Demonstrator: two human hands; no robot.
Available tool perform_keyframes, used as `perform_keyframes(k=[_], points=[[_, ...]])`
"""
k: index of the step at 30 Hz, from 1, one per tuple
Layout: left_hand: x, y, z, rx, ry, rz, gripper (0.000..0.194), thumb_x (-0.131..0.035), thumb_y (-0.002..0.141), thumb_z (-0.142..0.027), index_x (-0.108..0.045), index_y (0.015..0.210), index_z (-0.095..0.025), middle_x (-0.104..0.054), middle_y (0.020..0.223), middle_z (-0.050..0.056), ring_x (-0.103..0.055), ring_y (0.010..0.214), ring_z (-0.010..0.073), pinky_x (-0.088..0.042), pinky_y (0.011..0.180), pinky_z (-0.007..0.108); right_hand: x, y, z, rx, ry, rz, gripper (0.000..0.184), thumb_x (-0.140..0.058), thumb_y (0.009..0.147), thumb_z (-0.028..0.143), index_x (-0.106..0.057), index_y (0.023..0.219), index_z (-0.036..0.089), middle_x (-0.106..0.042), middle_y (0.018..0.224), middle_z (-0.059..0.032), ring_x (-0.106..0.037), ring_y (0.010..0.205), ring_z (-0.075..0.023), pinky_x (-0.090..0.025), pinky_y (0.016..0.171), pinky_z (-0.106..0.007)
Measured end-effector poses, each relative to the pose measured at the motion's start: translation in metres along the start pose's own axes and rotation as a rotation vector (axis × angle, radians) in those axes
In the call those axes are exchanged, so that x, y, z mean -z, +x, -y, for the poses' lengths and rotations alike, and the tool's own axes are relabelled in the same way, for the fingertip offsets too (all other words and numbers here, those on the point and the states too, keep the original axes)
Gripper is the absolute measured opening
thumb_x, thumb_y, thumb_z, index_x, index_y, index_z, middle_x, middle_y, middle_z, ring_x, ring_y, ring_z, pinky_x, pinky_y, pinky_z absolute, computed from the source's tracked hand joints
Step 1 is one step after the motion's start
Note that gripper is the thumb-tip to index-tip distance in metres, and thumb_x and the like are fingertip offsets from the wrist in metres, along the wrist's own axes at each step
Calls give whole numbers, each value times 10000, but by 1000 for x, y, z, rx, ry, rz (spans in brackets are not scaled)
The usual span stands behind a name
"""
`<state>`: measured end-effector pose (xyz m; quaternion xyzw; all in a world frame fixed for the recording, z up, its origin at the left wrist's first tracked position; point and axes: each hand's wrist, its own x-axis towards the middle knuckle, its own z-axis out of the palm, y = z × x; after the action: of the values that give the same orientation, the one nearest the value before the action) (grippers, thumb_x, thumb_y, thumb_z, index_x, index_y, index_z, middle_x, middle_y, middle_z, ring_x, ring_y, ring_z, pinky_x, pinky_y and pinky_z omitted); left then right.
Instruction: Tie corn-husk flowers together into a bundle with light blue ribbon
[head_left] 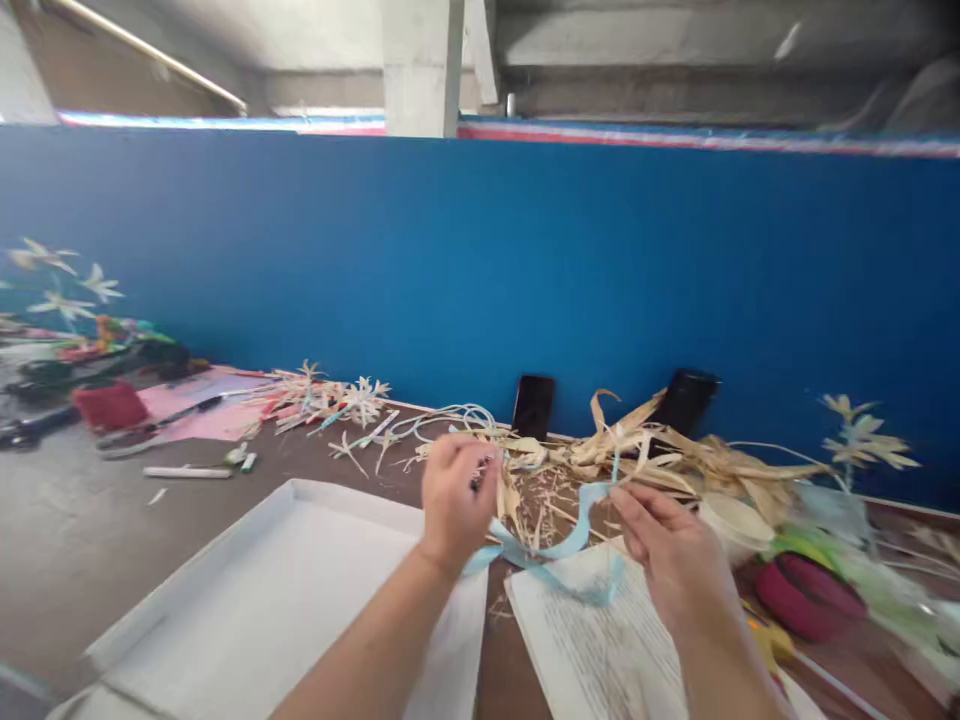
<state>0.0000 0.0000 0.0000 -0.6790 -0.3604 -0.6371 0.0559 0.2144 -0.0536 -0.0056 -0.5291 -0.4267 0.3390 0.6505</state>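
Note:
My right hand point(664, 540) pinches the lower part of a thin light blue stem point(616, 466) with a small pale tip, just where a light blue ribbon strip point(581, 520) meets it. The strip hangs loosely in curves from there toward the left, over the printed pages and below my other hand. My left hand point(459, 495) is raised and closed, thumb side toward the husks. A small dark patterned spot shows at its fingers; what they hold is hidden. Dried corn husks point(585, 455) and thin shreds lie behind and between both hands.
A white box lid point(300, 590) lies front left, printed pages point(600, 610) front right. Two phones point(534, 405) lean against the blue partition point(480, 270). At right are a cream bowl point(739, 525), a maroon pincushion-like object point(810, 595) and a husk flower point(862, 435). More husk flowers point(364, 400) lie left.

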Motion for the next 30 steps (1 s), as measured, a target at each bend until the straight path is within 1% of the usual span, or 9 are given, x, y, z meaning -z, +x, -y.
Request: perform_keyframes(k=[2,4,5,7,10,15,18,23,30], points=[[-9,-12,-22,-83,-46,97,83,-581,795,-195,-614,871,-206,-576,882,43,-517,888,167,-419,801,327,-4,-3,2,-20,-19,27,318,-710,690,424,-653,890,184,-401,453,64,-297,437,-74,-188,410,-227],[-18,-23,-39,-129,-61,228,67,-582,797,-236,-593,849,-196,-583,885,45,-519,880,176,-420,800,339,-7,-5,4,-31,-31,46,319,-710,689,422,-654,886,178,-398,445,64,-303,436,-75,-197,410,-225],[-23,-27,-44,-129,-54,277,86,-581,796,-258,-578,840,-184,-582,889,52,-517,867,182,-423,792,348,-8,-7,5,-31,-34,52,318,-711,688,421,-655,885,177,-404,448,63,-306,438,-75,-205,411,-223],[-30,-33,-50,-110,-36,335,173,-590,780,-308,-551,864,-162,-573,921,78,-511,894,211,-429,795,374,-11,-9,7,-28,-33,58,316,-716,683,415,-653,881,178,-431,466,59,-315,443,-72,-223,417,-218],[-35,-37,-51,-59,-19,338,201,-583,771,-313,-521,871,-151,-554,939,96,-506,908,224,-440,786,384,-13,-12,9,-31,-48,64,308,-723,675,407,-654,864,175,-456,486,51,-334,452,-74,-247,427,-217],[-33,-35,-48,3,-1,319,49,-492,811,-187,-518,847,-168,-562,914,73,-521,890,196,-452,770,347,-13,-14,9,-43,-102,70,338,-713,674,424,-663,890,169,-447,490,45,-347,461,-92,-255,427,-230],[-30,-33,-46,36,-28,321,67,-472,825,-165,-520,868,-182,-582,928,55,-544,891,176,-463,760,309,-11,-13,6,-53,-157,52,360,-695,683,445,-670,920,174,-410,454,56,-338,455,-96,-251,427,-230],[-25,-34,-38,86,-63,284,144,-451,838,-138,-493,957,-208,-617,960,23,-585,876,143,-474,714,252,-12,-12,6,-78,-180,49,420,-696,655,465,-682,952,168,-453,465,44,-379,448,-108,-277,425,-238],[-22,-34,-40,109,-29,311,183,-437,834,-154,-478,1002,-214,-619,916,24,-597,794,148,-471,677,262,-16,-13,8,-79,-147,31,420,-709,623,444,-690,941,171,-515,503,29,-401,436,-109,-303,414,-240]])
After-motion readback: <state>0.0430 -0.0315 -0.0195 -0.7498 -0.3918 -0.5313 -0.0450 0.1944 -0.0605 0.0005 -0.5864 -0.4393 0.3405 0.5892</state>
